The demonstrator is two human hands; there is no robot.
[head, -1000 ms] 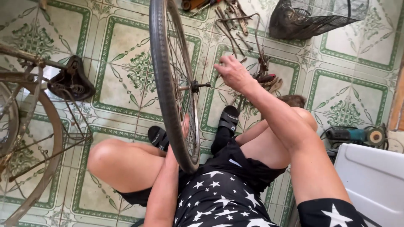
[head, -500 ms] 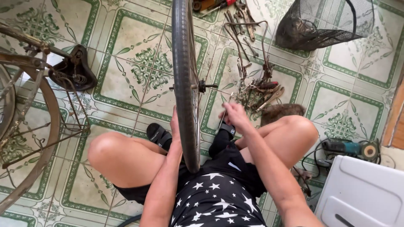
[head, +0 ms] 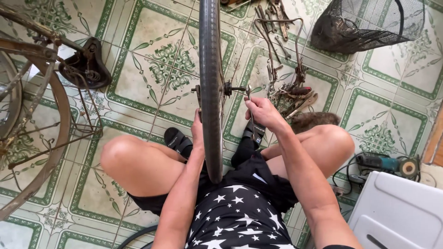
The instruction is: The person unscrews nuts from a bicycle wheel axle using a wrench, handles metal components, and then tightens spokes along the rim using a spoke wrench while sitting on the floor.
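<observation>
- Your right hand (head: 260, 110) sits just right of the bicycle wheel (head: 211, 87), fingers curled tight around a slim metal wrench (head: 249, 103); the tool's top end reaches the axle (head: 233, 88) at the hub.
- Your left hand (head: 197, 131) is mostly hidden behind the tyre at 9 o'clock of it; it lies against the wheel's left side, but you cannot tell whether its fingers are curled or spread.
- The wheel stands upright, edge-on to you, running from 12 o'clock at the frame top down to your lap, between your 2 bare knees.
- The axle stub sticks out to 3 o'clock from the hub.
- You sit low over a green-patterned tile floor (head: 152, 32), in black shorts with white stars (head: 235, 212), feet in black sandals (head: 177, 140).
- At 9 to 10 o'clock: an old rusty bicycle frame (head: 32, 115) with a black saddle (head: 85, 67) hanging upside down.
- At 1 o'clock: a pile of rusty tools and metal parts (head: 288, 87) on the floor, just beyond your right hand.
- At 2 o'clock: a black wire basket (head: 369, 23), tipped on its side.
- At 3 to 4 o'clock: a blue-green angle grinder (head: 385, 163) with its cable, beside a white plastic box (head: 401, 212) at 4 o'clock.
</observation>
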